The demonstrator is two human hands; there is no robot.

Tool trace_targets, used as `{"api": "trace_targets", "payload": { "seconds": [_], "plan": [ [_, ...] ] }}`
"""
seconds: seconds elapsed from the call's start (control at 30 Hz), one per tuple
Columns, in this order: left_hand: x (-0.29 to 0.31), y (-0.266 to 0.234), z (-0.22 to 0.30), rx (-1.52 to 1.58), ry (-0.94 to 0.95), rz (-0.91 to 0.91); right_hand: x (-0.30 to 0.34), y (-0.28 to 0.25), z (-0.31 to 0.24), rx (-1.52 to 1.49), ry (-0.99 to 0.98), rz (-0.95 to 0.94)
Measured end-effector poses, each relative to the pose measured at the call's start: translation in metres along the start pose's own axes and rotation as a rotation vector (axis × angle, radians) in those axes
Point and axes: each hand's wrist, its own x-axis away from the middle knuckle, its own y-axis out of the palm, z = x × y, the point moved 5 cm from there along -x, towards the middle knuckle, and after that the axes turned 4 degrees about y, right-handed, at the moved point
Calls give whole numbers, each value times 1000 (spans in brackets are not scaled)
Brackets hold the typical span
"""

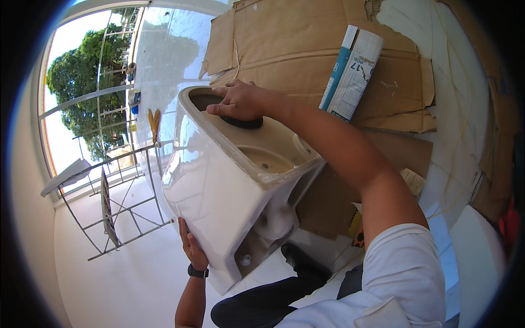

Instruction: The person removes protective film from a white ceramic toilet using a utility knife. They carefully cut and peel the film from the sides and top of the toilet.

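A white ceramic toilet (205, 191) stands tilted in front of me. Its hollow, unglazed beige side faces up, with a small round hole in it, and its curved trapway (276, 218) shows through a gap lower down. My right hand (238, 101) reaches across and grips the far rim, the thumb inside and the fingers bent over the edge. Beneath that palm is a dark round patch; I cannot tell whether it is a hole or a black part. Low on the glazed side, my left hand (191, 246) lies flat with fingers stretched, a dark watch on its wrist.
Flattened cardboard (284, 41) covers the floor beyond the toilet, with a blue and white carton (351, 74) on it. A metal scaffold frame (123, 213) stands at left near a large window. My dark shoe (303, 259) is close to the toilet's base.
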Motion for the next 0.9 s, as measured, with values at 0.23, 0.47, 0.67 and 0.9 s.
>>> {"api": "trace_targets", "payload": {
  "seconds": [0.23,0.47,0.67,0.9],
  "plan": [
    [0,0,0,-2,-9,12,-4,-25,-11,24,0,44],
    [0,-1,-2,-6,0,16,6,-9,-20,159,-48,-52],
    [-1,-1,-4,-6,2,17,21,-15,-20,43,-43,-15],
    [-1,-2,-4,-50,8,24,37,-27,21,-305,-19,180]
  ]
}}
